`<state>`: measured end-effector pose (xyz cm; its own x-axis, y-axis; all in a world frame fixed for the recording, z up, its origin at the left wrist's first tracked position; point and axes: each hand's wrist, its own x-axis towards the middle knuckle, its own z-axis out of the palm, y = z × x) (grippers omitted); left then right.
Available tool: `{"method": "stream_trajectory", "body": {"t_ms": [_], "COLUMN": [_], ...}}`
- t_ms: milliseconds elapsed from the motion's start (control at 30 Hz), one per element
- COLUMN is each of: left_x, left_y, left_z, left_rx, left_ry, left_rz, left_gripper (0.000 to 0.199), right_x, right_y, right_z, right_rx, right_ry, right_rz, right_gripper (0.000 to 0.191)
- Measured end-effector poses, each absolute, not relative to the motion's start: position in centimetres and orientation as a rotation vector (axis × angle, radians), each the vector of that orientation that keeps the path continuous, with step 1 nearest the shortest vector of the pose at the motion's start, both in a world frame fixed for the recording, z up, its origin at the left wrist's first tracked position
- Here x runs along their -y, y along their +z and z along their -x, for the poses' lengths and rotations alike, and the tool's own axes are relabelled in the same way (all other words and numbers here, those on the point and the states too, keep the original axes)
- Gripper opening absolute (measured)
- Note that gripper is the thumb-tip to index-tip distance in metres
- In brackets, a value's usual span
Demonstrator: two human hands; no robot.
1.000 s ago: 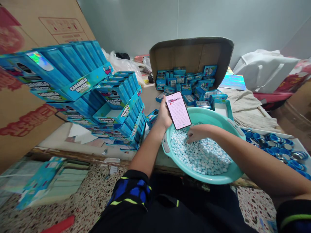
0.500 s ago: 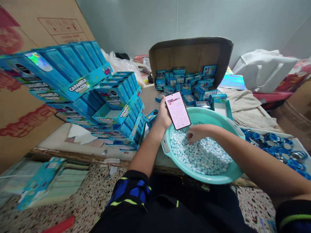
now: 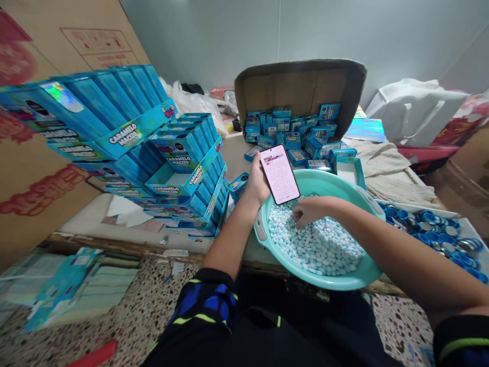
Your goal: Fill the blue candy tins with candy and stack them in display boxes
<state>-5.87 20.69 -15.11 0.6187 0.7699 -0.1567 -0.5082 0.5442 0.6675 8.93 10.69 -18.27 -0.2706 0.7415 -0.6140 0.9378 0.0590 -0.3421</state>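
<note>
My left hand (image 3: 260, 181) holds a smartphone (image 3: 280, 174) upright above the left rim of a turquoise basin (image 3: 332, 178). Its lit screen faces me and shows lines of text on a pale pink ground. Inside the basin lies a heap of small pale blue and white candies (image 3: 328, 250). My right hand (image 3: 305, 210) rests over the candies, just below the phone's lower edge, with its fingers curled in. Whether a candy is between those fingers is hidden.
Stacked blue candy cartons (image 3: 183, 173) stand on the left. Behind the basin, a tipped cardboard box (image 3: 298, 84) holds many small blue packs (image 3: 292, 140). To the right are a tray of blue-and-silver caps (image 3: 439, 234), a crumpled cloth (image 3: 389, 173) and a white bag (image 3: 416, 109).
</note>
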Motion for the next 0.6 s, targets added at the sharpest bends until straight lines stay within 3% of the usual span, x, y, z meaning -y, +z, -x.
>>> {"method": "stream_trajectory", "body": {"t_ms": [200, 600], "left_x": [-20.70, -20.48], "left_y": [-15.06, -14.84], "left_z": [5.86, 5.91], "left_rx": [-0.479, -0.488], "left_ry": [0.789, 0.773], "left_rz": [-0.597, -0.601], "left_gripper": [0.058, 0.059], "right_x": [-10.62, -10.82], "right_y": [-18.40, -18.98], "right_z": [-8.69, -8.89], "right_rx": [-2.131, -2.121], "right_ry": [-1.005, -1.010], "right_rz": [-1.724, -1.735], "right_gripper": [0.021, 0.025]}}
